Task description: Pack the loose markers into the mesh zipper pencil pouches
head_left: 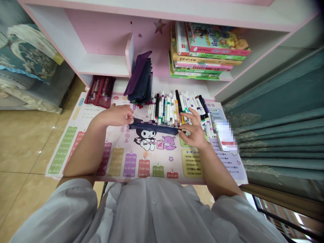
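A flat, dark blue zip pouch (154,128) lies across the cartoon-printed desk mat, seen nearly edge-on. At its left end, my left hand (120,115) is closed with bent fingers gripping the corner. My right hand (193,130) pinches the pouch's right end between thumb and index finger, the other fingers raised over the pens. Just beyond the pouch is a wide row of markers (168,109), mostly white with coloured caps. A stack of dark purple, blue and green pouches (140,79) leans against the shelf divider. What is inside the held pouch is hidden.
A red pouch (100,91) with pens showing inside sits at the back left. Books (202,62) are piled on the shelf at the right. A phone (226,136) lies by the mat's right edge, next to teal curtains (283,111). The pink-and-white shelf overhangs the desk's back.
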`<state>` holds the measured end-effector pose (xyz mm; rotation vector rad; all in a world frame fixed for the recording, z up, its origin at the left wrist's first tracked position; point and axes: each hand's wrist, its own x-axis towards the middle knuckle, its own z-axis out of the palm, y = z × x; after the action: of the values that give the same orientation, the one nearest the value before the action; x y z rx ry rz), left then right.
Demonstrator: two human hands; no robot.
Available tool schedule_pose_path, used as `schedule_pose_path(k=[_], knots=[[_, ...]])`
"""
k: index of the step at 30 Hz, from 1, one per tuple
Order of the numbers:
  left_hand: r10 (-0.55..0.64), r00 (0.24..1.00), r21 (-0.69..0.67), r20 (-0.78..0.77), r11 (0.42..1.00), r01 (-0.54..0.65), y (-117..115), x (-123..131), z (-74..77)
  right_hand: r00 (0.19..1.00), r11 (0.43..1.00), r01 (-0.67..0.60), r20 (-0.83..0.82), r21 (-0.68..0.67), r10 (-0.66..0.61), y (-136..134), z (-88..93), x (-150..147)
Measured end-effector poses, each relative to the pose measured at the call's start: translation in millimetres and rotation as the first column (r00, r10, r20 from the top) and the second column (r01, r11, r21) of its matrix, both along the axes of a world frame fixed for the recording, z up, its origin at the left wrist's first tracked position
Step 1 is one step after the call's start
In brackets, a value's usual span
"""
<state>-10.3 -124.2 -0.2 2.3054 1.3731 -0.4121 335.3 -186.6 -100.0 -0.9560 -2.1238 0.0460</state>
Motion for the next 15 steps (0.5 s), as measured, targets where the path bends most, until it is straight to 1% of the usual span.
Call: schedule_pose_path(k=[5, 10, 15], knots=[[-0.003, 1.000, -0.009, 0.014, 1.000, 0.003, 2.6, -4.9, -1.6, 1.000, 1.000, 0.000, -0.006, -0.004, 0.000, -0.7, 0.1, -0.8], [-0.046, 0.996, 0.008, 0.073, 0.999, 0.046, 5.6, -11.9, -4.6, 1.000, 0.999, 0.017, 0.003, -0.041, -0.017, -0.9, -0.3, -0.5], [-0.050, 0.997, -0.001, 0.067, 0.999, 0.050, 6.3, -14.1, -3.5, 0.999, 0.998, 0.032, 0.026, -0.058, -0.031, -0.9, 0.2, -0.2]])
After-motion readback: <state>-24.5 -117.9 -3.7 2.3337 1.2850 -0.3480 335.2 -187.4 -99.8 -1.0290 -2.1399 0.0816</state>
